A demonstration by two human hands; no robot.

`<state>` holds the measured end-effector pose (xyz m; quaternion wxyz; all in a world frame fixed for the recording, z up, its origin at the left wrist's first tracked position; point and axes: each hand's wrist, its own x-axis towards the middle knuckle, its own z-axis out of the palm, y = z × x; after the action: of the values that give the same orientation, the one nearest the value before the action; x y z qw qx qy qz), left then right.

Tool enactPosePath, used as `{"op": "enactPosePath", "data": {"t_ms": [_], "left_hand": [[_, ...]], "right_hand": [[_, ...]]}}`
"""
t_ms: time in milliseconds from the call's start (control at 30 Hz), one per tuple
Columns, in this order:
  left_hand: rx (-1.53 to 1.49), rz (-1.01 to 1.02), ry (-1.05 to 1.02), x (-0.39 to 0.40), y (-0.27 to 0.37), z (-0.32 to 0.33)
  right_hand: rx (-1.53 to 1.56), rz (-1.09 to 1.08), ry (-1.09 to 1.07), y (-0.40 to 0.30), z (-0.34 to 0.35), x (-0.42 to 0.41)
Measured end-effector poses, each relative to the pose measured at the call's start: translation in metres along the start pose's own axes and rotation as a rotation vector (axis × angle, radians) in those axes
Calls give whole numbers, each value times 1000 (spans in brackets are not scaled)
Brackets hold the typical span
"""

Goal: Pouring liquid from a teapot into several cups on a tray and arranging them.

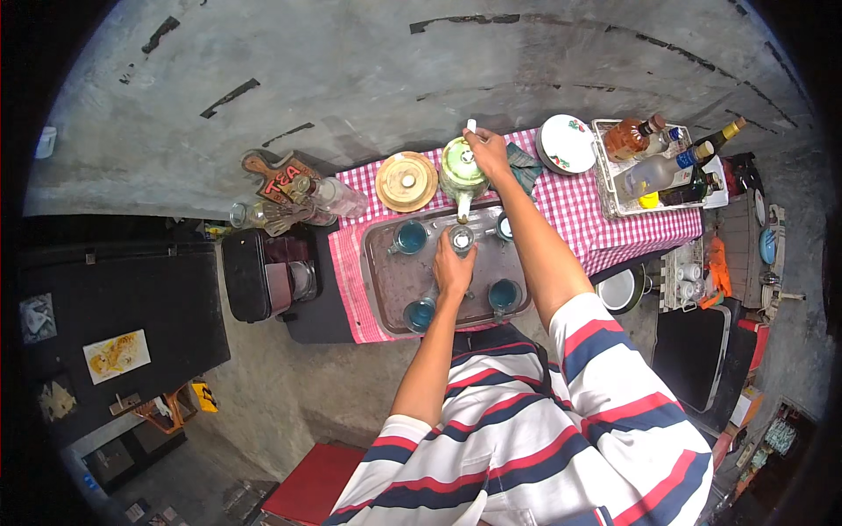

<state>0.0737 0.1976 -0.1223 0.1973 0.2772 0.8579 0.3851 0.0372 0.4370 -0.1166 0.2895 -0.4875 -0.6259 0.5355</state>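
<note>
My right hand [487, 154] grips the pale handle of a green ceramic teapot [460, 164] with its lid on. Its white spout points toward me, over the far edge of a brown serving tray [395, 283]. Just below the spout, my left hand [454, 266] holds a clear glass cup [462, 239] above the tray. Bluish glass mugs stand around it: one at far left [411, 237], one at near left [420, 315], one at near right [504, 296], and another [505, 227] partly hidden by my right forearm. Whether liquid is flowing cannot be made out.
A round lidded pot [406, 182] and a dark green cloth [524, 167] flank the teapot. Stacked white plates [566, 144] and a wire basket [608, 197] of bottles stand right. Glass bottles [339, 197] and a wooden tea sign [279, 177] stand left, before the concrete wall [368, 79].
</note>
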Motion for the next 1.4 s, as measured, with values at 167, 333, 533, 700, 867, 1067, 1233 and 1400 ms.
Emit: {"op": "enactPosePath", "data": {"t_ms": [167,333,533,700,867,1067,1233,1400], "left_hand": [[-87,21,21,1,-1,-4],[-91,60,23,0,-2,-6],[-68,76,20,-3,-6,-7],[-55,52,11,-4,-6,-8],[-55,45,-22,-4,-4,-11],[-22,76,4,-7,-7,-14],[-37,49,-42,-7,-1,-13],[-43,86,-11,-7,-4,-13]], "right_hand": [[-17,-68,-10,-7,-4,-13],[-36,-92,-1,-11,-6,-24],[1,-126,24,-9,-5,-33],[35,-146,19,-12,-6,-43],[48,-173,40,-16,-10,-54],[86,-166,44,-16,-7,-62],[49,-179,57,-9,-7,-57],[53,-148,40,-11,-6,-52]]}}
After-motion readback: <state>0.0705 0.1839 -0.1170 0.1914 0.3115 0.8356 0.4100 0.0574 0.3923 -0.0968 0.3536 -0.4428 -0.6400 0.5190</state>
